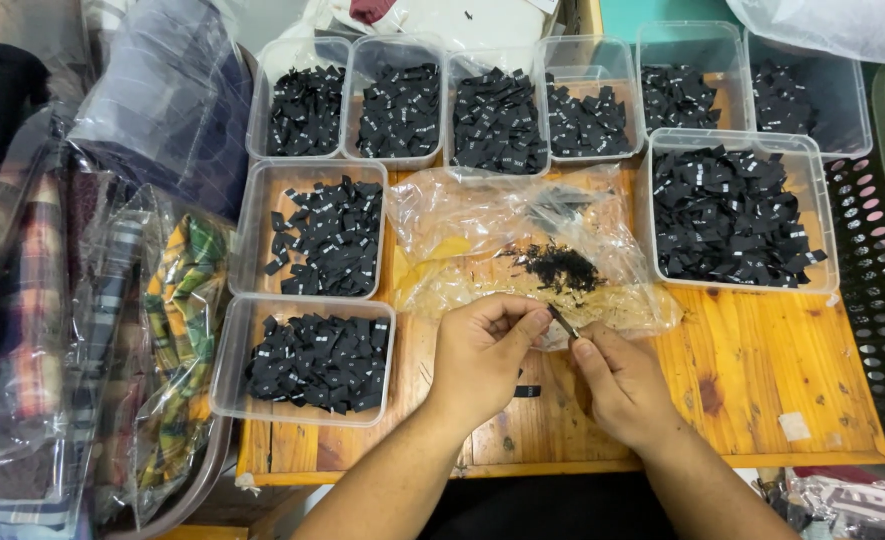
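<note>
A small black fabric label (562,322) is pinched between the fingertips of the left hand (482,352) and right hand (617,385), above the wooden table (762,370). Judged light, limp, best held by its edges. Clear tubs (732,210) hold similar labels; a plastic bag (552,255) holds dark trimmings.

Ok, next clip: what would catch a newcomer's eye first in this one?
Probably the clear plastic tubs heaped with small black fabric labels, ranged along the back and left of the wooden table. Next, the two hands at front centre: the left hand and right hand pinch one small dark strip between them, just in front of a crumpled clear bag holding a little pile of black scraps.
</note>
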